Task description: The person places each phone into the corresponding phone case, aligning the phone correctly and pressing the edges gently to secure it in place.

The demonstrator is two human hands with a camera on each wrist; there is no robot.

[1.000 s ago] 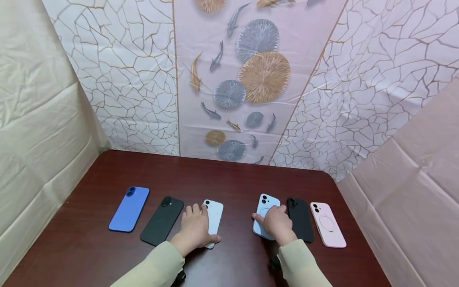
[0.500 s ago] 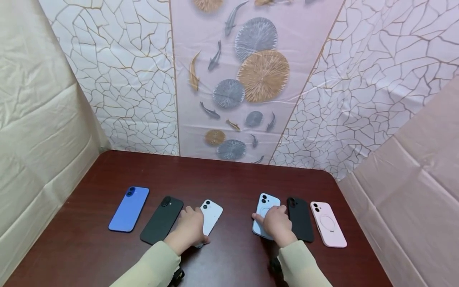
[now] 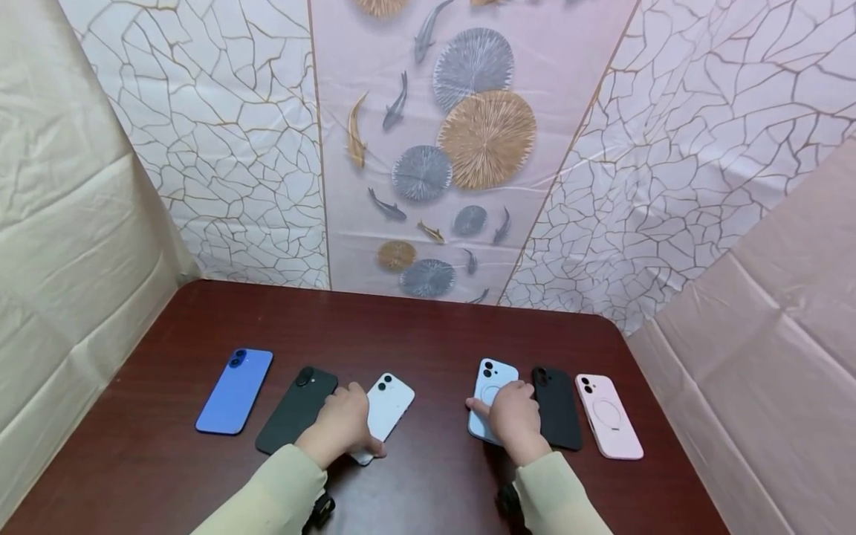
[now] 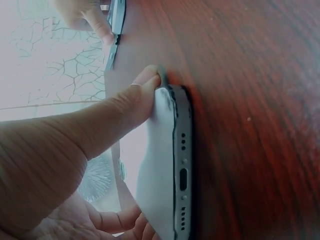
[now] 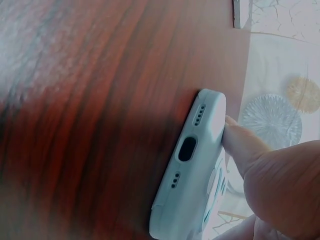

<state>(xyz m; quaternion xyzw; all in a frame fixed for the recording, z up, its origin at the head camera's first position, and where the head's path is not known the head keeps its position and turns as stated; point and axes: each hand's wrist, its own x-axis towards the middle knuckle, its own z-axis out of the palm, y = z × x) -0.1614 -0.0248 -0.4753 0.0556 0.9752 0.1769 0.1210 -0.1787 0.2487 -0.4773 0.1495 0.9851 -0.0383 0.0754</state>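
A white phone (image 3: 393, 400) lies back up at the middle of the table, its top tilted to the right. My left hand (image 3: 341, 422) grips it across its width, thumb at the lower right edge and fingers over the left side. In the left wrist view, the thumb presses the corner of the white phone (image 4: 160, 165) near its charging port. To the right, my right hand (image 3: 516, 414) holds a light blue phone case (image 3: 483, 386) with a ring on its back. Its thumb is on the left edge of the light blue case (image 5: 197, 150); whether a phone is inside, I cannot tell.
Left of the white phone lie a dark green phone (image 3: 294, 412) and a blue phone (image 3: 234, 392). Beside my right hand are a black case (image 3: 558, 412) and a pink case (image 3: 610, 420) with a ring. A patterned cloth (image 3: 414, 286) hangs behind the dark red table (image 3: 428, 334).
My left hand has moved left, swinging the white phone's lower end left so that the phone slants more. My right hand and the light blue case stay in place; the head view shifts slightly.
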